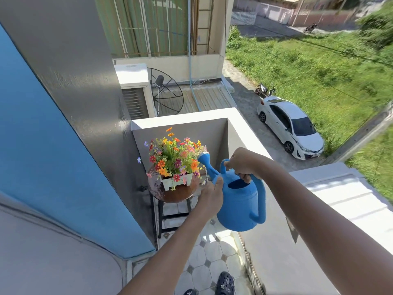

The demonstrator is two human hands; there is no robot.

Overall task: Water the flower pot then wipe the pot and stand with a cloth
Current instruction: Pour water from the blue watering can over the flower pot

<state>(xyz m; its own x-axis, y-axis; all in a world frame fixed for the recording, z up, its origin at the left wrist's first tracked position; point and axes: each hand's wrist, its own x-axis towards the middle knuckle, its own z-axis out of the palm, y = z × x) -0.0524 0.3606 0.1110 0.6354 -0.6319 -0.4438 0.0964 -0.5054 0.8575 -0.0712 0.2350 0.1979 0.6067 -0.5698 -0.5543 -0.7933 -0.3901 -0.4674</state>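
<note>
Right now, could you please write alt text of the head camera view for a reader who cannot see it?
On a balcony, the right hand grips the top handle of a blue watering can while the left hand steadies its spout, tipping the rose toward a white flower pot of colourful flowers. The pot sits on a round wooden stand; a white car is parked below.

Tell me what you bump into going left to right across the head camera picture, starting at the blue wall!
blue wall → flower pot on its stand → left hand → blue watering can → right hand → white car
</note>
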